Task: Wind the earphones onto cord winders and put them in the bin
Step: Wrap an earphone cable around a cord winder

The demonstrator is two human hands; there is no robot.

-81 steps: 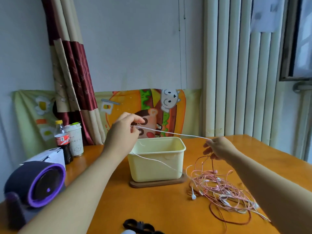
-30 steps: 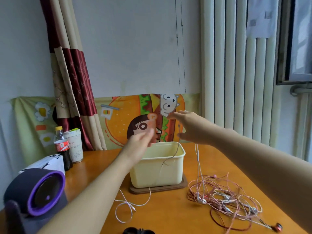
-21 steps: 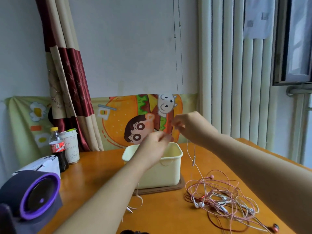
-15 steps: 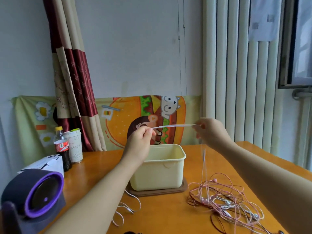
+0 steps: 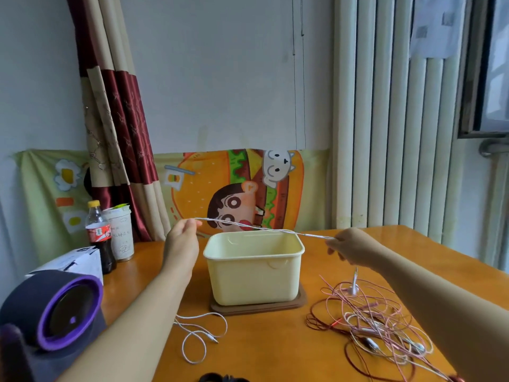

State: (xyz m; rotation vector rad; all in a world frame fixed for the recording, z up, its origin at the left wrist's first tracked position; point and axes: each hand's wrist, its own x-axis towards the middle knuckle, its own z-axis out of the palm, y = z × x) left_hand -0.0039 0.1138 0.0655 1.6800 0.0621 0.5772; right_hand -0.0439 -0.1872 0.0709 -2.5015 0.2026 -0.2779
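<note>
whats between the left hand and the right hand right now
In the head view, a white earphone cord runs taut from the left hand to the right hand, both pinching it, passing above the open yellow bin.

The bin (image 5: 253,274) is showing pale yellow on a brown base (image 5: 259,307), the table (image 5: 275,351) is glowing orange, and the cord (image 5: 265,229) is reading white. The tangle (image 5: 370,323) is mixing pink, dark red and white strands. The curtain (image 5: 121,119) is alternating dark red and beige bands, and the cloth (image 5: 198,194) is displaying a cartoon burger print in orange, green and brown.
</note>
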